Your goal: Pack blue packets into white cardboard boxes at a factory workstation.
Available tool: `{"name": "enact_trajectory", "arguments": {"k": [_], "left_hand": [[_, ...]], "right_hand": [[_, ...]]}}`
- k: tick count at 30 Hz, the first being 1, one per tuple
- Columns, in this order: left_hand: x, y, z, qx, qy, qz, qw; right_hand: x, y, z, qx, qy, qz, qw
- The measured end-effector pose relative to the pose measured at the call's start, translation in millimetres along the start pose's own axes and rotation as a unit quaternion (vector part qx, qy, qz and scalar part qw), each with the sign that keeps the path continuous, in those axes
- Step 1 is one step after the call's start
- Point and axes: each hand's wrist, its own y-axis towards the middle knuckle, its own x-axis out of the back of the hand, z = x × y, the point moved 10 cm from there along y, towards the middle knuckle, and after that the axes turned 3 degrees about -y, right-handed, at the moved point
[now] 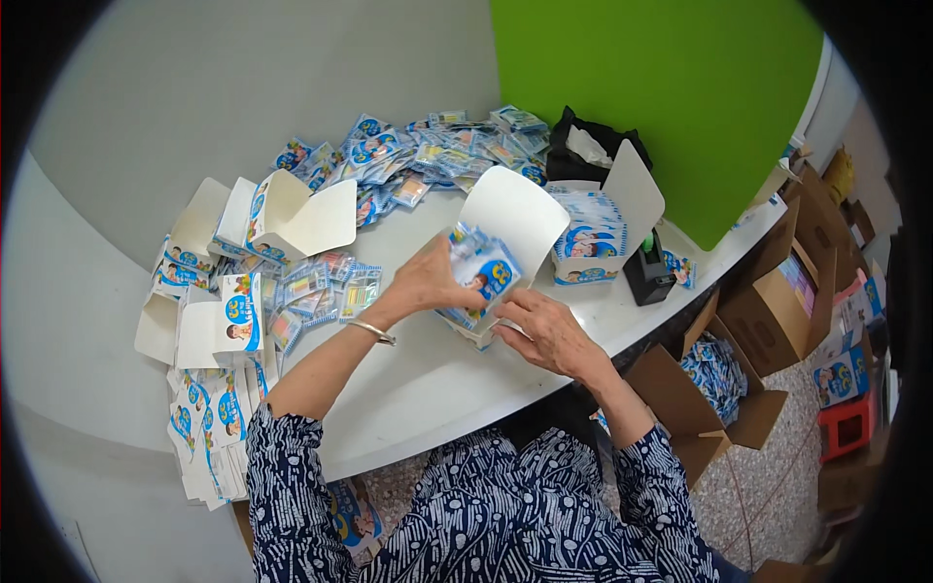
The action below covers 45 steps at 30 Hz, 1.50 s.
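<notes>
One bunch of packets (483, 277) sits at the mouth of the open white box (515, 209) on the table (398, 408), our left grip (428, 282) clamped on it. Our right grip (542, 330) is at the box's near side; whether it pinches anything, we cannot tell. We should keep the bunch square, steady the box, and match the tidy row in the filled box (639, 194) rightward.

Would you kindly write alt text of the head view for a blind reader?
A person's left hand holds blue-and-white packets at an open white carton, the right hand at its near side. A filled carton stands to the right on the white table, loose packets heaped behind.
</notes>
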Motion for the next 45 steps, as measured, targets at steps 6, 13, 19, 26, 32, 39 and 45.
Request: {"name": "enact_trajectory", "arguments": {"k": [6,13,19,26,32,39,45], "left_hand": [[-54,-11,-1,0.003,0.115,0.126,0.985],[-28,-41,-56,-0.311,0.180,-0.001,0.933],[-82,-13,41,-0.193,0.285,0.135,0.929],[-56,-35,-29,-0.181,0.248,0.122,0.944],[-74,-23,-21,-0.146,0.281,0.166,0.934],[-98,-14,-7,-0.105,0.354,0.201,0.908],[-40,-55,-30,-0.108,0.191,0.058,0.974]], "right_hand": [[-1,-4,-5,-0.008,0.027,0.015,0.999],[-4,-7,-9,-0.010,0.034,0.020,0.999],[-1,-1,5,0.001,0.042,0.016,0.999],[5,-11,-11,-0.033,0.106,-0.028,0.993],[6,-8,-13,-0.047,0.113,-0.023,0.992],[5,4,3,-0.017,0.080,-0.025,0.996],[0,-1,-8,-0.034,0.065,-0.024,0.997]]}}
